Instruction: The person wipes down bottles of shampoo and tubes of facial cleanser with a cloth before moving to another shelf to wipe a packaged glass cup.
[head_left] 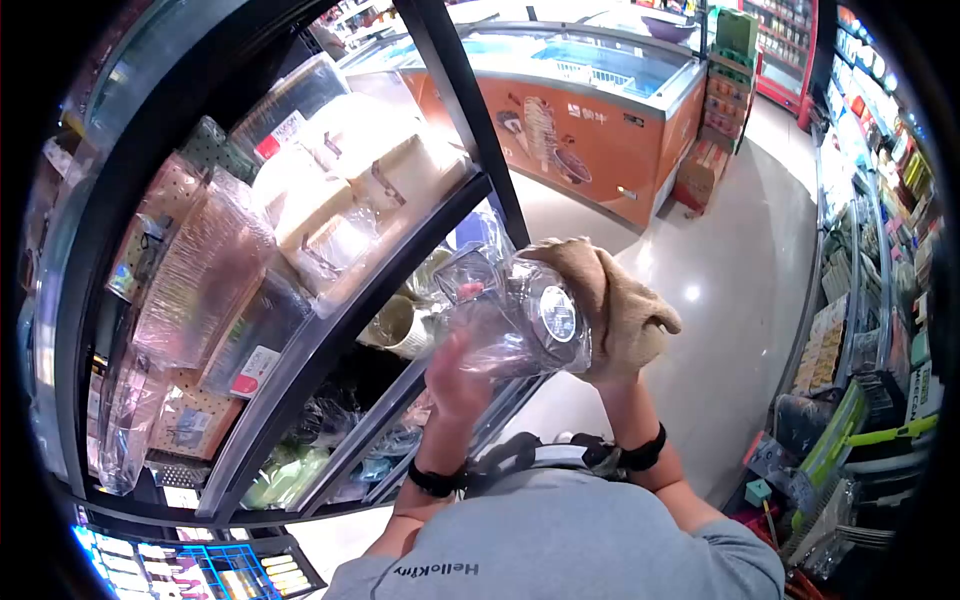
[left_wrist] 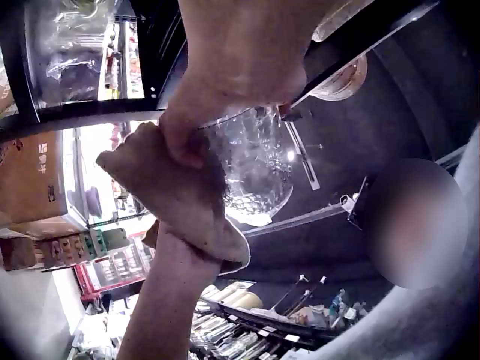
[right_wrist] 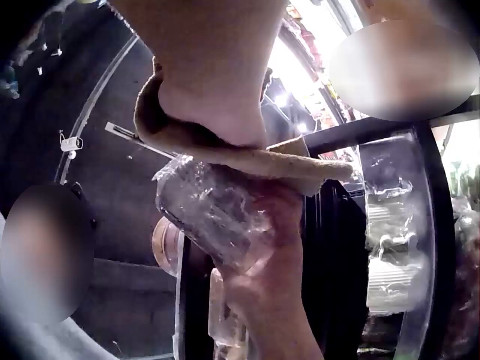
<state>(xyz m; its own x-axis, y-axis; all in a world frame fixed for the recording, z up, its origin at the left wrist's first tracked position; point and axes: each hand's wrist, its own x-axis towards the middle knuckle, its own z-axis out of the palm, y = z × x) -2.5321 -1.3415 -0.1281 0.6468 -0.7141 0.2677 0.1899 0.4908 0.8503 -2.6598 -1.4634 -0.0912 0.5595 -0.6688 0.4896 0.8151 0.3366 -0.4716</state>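
A clear plastic container (head_left: 515,335) in crinkly transparent wrap, with a round white label (head_left: 557,314) on its end, is held up in front of the chest. My left hand (head_left: 460,382) grips it from the left side; in the left wrist view the thumb and fingers (left_wrist: 184,139) curl round to the cloth. A tan cloth (head_left: 600,290) covers most of my right hand (right_wrist: 214,112) and lies against the labelled end. Under the cloth the right fingers are hidden. In the right wrist view the cloth's edge (right_wrist: 247,161) runs between that hand and the container.
Black-framed shelves on the left hold wrapped boxes (head_left: 205,270), white packages (head_left: 350,195) and cups (head_left: 400,325). Ahead stands an orange chest freezer (head_left: 560,135), with stacked cartons (head_left: 725,100) beside it. Goods fill another shelf (head_left: 860,300) along the right.
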